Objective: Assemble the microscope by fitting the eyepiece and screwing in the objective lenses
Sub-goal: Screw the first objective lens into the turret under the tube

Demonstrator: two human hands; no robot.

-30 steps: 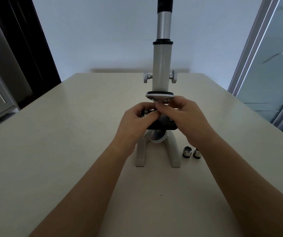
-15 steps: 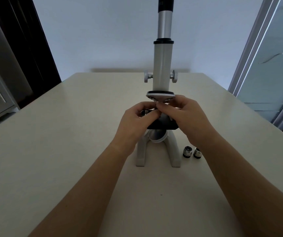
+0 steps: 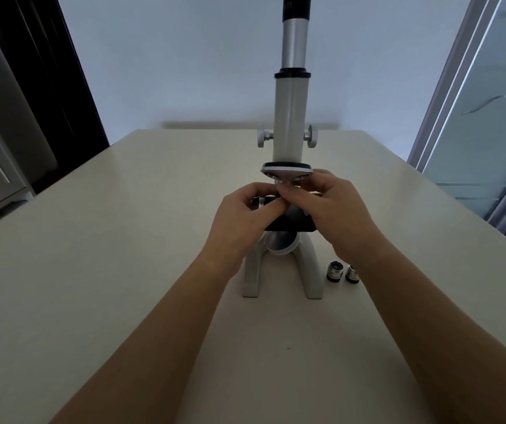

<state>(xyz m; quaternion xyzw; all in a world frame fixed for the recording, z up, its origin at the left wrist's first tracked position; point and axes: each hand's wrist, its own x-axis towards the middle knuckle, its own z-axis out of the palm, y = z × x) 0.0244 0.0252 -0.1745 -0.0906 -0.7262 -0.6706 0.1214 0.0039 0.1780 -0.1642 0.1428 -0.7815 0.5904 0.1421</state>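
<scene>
Lens is pinched in your left hand under the nosepiece, seemingly being started. Your right hand hides its own grip. Next, align threads squarely.

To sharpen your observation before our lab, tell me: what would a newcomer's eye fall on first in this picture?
The tall white microscope stands upright mid-table, its eyepiece already on top. Just below its nosepiece, the left hand grips a small lens, with the right hand fingertip to fingertip against it. Two spare lenses stand on the table, right of the base.
</scene>
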